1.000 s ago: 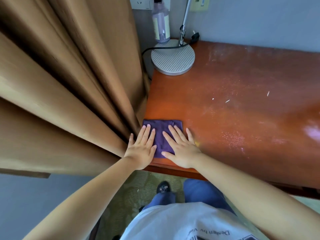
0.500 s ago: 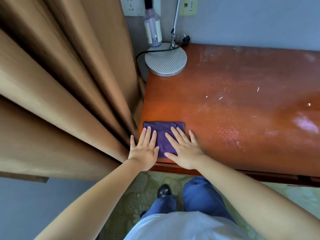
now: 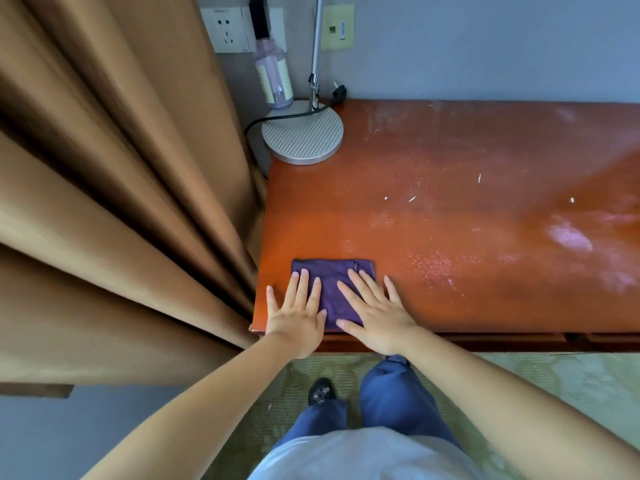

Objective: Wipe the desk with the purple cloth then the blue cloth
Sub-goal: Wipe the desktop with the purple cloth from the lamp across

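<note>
Both hands, left (image 3: 298, 317) and right (image 3: 377, 317), press flat, fingers wide, on the cloth (image 3: 332, 275) at the counter's (image 3: 450, 306) front left corner. It could slip off the edge, or a far push could bump the lamp (image 3: 303, 136).

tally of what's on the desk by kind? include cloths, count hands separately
Purple cloth: 1
Blue cloth: 0 in view
Lamp base: 1
Bottle: 1
Total on the desk: 3
Hands, both flat on the cloth: 2, left hand and right hand
</note>
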Motion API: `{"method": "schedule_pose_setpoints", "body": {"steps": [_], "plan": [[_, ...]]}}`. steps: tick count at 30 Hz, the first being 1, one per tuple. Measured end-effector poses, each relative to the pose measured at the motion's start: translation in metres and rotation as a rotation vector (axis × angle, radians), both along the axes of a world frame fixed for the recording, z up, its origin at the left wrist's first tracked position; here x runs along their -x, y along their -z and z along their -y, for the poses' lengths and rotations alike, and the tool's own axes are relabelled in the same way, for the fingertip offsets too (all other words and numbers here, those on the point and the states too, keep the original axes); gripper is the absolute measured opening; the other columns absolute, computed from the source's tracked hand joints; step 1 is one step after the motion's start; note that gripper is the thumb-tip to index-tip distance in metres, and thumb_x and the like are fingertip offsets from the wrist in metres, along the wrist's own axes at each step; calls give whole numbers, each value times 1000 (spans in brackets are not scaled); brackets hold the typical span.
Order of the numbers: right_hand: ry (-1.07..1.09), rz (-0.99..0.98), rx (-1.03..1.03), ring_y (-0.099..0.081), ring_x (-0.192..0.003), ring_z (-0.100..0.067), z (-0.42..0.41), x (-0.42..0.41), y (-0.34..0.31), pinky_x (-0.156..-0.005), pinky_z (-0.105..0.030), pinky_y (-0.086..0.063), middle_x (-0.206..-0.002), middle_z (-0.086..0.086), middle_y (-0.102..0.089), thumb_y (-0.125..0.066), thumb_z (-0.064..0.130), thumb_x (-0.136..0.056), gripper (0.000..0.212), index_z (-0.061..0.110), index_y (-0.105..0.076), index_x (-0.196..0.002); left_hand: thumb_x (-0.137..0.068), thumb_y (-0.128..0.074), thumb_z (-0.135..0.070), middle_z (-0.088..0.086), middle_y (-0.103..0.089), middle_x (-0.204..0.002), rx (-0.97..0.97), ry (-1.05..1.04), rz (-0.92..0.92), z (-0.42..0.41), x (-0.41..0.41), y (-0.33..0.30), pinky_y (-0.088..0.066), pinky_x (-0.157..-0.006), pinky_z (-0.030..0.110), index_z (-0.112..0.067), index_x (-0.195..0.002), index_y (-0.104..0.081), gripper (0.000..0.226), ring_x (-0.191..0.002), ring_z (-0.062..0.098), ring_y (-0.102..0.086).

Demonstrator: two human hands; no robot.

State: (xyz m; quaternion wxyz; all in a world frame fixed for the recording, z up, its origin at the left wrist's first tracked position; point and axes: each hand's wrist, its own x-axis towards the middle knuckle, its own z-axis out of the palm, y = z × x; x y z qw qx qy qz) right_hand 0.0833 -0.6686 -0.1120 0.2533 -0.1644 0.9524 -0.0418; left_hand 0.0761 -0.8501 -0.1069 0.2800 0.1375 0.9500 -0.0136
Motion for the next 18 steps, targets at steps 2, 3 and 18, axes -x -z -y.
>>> {"method": "schedule_pose_setpoints", "body": {"steps": [2, 3, 18], "plan": [[2, -2, 0, 31, -139, -8, -5, -3, 1, -114, -48, 19, -153, 8, 32, 5, 76, -76, 86, 34, 17, -150, -102, -9, -43, 7, 30, -155, -16, -6, 0, -5, -3, 1, 8, -114, 60, -18, -150, 19, 61, -143, 23, 28], [2, -5, -5, 31, -139, -8, -7, 1, 1, -114, -48, 19, -154, 8, 32, 4, 75, -77, 85, 34, 16, -151, -102, -9, -42, 7, 30, -155, -21, -14, -2, -8, -1, 1, 8, -114, 60, -18, -150, 20, 60, -143, 23, 28], [99, -22, -3, 28, -142, -10, -24, 2, 4, -114, -47, 19, -155, 7, 31, -18, 67, -93, 74, 33, 15, -150, -102, -9, -42, 7, 31, -155, -27, 7, 39, -33, 12, 1, 9, -114, 60, -18, -149, 21, 60, -142, 24, 30]]}}
